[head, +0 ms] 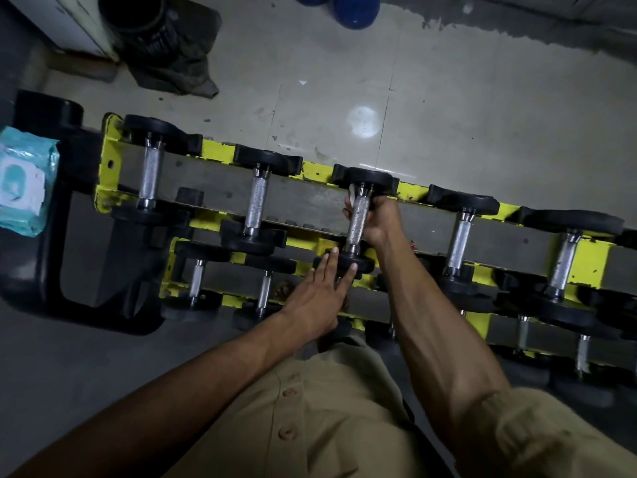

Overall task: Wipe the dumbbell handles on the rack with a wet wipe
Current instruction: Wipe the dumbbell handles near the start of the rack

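Observation:
A yellow rack (213, 150) holds several black dumbbells with knurled silver handles on tiers. My right hand (377, 220) curls under the handle (358, 219) of the third dumbbell on the top tier, and a white wet wipe (353, 194) shows at my fingertips near the far end of that handle. My left hand (319, 294) lies flat with straight fingers on the near black weight head (358, 263) of the same dumbbell.
A teal pack of wet wipes (26, 181) lies on a black seat at the left. Neighbouring dumbbell handles (256, 207) (460, 236) stand on either side. Beyond the rack is tiled floor (448, 98), with a dark cloth and black bin at the back left.

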{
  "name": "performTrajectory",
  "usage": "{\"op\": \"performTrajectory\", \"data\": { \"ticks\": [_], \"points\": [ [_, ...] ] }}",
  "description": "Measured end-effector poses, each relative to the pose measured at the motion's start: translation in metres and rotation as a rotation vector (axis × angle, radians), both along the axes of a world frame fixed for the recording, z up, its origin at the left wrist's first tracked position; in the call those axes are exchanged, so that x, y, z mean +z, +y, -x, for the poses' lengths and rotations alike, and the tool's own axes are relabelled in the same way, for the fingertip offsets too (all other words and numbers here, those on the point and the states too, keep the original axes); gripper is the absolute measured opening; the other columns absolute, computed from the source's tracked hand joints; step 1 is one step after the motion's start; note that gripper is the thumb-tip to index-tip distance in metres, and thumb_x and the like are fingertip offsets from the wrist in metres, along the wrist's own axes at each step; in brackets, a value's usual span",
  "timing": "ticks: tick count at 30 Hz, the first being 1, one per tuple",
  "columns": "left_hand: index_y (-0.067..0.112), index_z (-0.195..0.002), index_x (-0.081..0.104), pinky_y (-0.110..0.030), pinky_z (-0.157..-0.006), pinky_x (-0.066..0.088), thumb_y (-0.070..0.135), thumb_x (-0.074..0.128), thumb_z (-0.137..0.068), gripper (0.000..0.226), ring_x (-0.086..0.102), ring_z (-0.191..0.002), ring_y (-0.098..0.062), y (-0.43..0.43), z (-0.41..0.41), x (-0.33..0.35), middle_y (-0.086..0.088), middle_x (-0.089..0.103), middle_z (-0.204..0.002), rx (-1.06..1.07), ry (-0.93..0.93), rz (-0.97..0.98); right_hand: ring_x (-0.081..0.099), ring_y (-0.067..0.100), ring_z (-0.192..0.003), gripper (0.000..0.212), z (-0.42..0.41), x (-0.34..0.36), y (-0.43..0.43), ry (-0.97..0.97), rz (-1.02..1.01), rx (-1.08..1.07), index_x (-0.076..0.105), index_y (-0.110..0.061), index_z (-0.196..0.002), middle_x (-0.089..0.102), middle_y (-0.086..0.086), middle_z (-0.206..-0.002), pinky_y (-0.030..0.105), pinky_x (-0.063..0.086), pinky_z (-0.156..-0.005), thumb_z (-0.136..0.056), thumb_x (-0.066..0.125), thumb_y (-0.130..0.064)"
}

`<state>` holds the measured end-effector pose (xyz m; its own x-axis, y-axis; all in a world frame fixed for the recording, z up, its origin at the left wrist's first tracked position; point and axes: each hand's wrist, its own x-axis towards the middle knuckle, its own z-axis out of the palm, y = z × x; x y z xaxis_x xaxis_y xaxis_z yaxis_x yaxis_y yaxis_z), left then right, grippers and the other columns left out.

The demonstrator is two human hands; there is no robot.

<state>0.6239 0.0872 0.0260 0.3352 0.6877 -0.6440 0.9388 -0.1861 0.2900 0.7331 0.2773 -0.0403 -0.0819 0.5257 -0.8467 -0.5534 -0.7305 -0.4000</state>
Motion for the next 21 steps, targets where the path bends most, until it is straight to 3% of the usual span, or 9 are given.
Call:
{"op": "performTrajectory", "data": {
  "ticks": [3,5,7,9,11,13,16,18,21],
  "points": [
    [0.014,-0.165,-0.016,-0.053,-0.130,0.013,0.022,0.064,-0.098,0.106,-0.016,-0.158,-0.044,0.003,0.000,0.000,-0.033,-0.035,-0.161,-0.034,0.005,-0.025,0.061,0.025,-0.065,0.013,0.009,-0.001,-0.009,-0.350,-0.137,-0.106,0.065,-0.008,-0.093,0.066,0.010,-0.075,0.033,0.050,-0.061,-0.091,0.052,-0.007],
    [0.010,-0.167,0.003,-0.054,-0.130,0.014,0.022,0.063,-0.098,0.092,-0.014,-0.158,-0.046,0.004,-0.003,0.000,-0.035,-0.033,-0.161,-0.037,-0.001,-0.037,0.054,0.020,-0.071,0.007,0.010,0.006,-0.020,-0.869,-0.343,-0.017,0.062,-0.013,-0.081,0.061,0.004,-0.076,0.032,0.044,-0.069,-0.087,0.064,-0.009],
    [0.008,-0.165,0.012,-0.055,-0.130,0.015,0.023,0.061,-0.099,0.083,-0.013,-0.158,-0.047,0.004,-0.006,-0.003,-0.036,-0.031,-0.161,-0.031,0.010,-0.054,0.056,0.017,-0.085,0.005,0.008,0.016,-0.040,-1.219,-0.641,0.213,0.062,-0.014,-0.091,0.061,0.002,-0.095,0.027,0.043,-0.073,-0.095,0.063,-0.016],
    [0.012,-0.167,0.001,-0.056,-0.130,0.014,0.023,0.060,-0.100,0.091,-0.016,-0.157,-0.047,0.004,-0.006,-0.004,-0.035,-0.034,-0.161,-0.029,0.012,-0.051,0.054,0.018,-0.104,0.012,-0.002,0.022,-0.059,-1.451,-0.953,0.576,0.063,-0.015,-0.109,0.055,0.002,-0.117,0.026,0.044,-0.075,-0.098,0.059,-0.017],
    [0.016,-0.165,-0.016,-0.056,-0.130,0.012,0.022,0.059,-0.101,0.099,-0.018,-0.157,-0.047,0.003,-0.005,-0.005,-0.033,-0.037,-0.160,-0.033,0.004,-0.034,0.048,0.024,-0.124,0.036,-0.018,0.018,-0.065,-1.639,-1.175,1.023,0.061,-0.016,-0.128,0.051,0.004,-0.137,0.030,0.047,-0.084,-0.092,0.060,-0.011],
    [0.017,-0.163,-0.022,-0.055,-0.130,0.011,0.021,0.058,-0.101,0.101,-0.019,-0.157,-0.046,0.005,-0.005,-0.004,-0.032,-0.037,-0.159,-0.024,-0.002,-0.025,0.047,0.029,-0.127,0.050,-0.030,0.022,-0.057,-1.760,-1.292,1.334,0.055,-0.016,-0.139,0.047,0.004,-0.149,0.039,0.049,-0.089,-0.089,0.059,-0.011],
    [0.016,-0.163,-0.022,-0.055,-0.130,0.011,0.020,0.059,-0.101,0.102,-0.018,-0.157,-0.047,0.005,-0.008,-0.002,-0.034,-0.036,-0.160,-0.026,0.006,-0.036,0.057,0.031,-0.107,0.048,-0.031,0.040,-0.038,-1.861,-1.241,1.488,0.052,-0.019,-0.137,0.048,0.001,-0.147,0.038,0.050,-0.075,-0.090,0.055,-0.013],
    [0.014,-0.164,-0.018,-0.056,-0.130,0.012,0.020,0.060,-0.101,0.101,-0.017,-0.157,-0.048,0.003,-0.012,-0.003,-0.035,-0.033,-0.161,-0.033,0.023,-0.052,0.065,0.031,-0.094,0.033,-0.020,0.050,-0.032,-1.769,-1.191,1.687,0.058,-0.017,-0.124,0.055,0.004,-0.133,0.035,0.045,-0.062,-0.091,0.055,-0.012],
    [0.013,-0.167,-0.002,-0.056,-0.129,0.015,0.020,0.059,-0.100,0.091,-0.011,-0.158,-0.049,0.002,-0.016,-0.005,-0.038,-0.024,-0.164,0.012,0.019,-0.072,0.068,0.031,-0.096,0.024,-0.005,0.059,-0.035,-1.435,-1.254,2.246,0.063,-0.018,-0.118,0.064,0.005,-0.116,0.035,0.044,-0.063,-0.096,0.056,-0.023]
  ]
}}
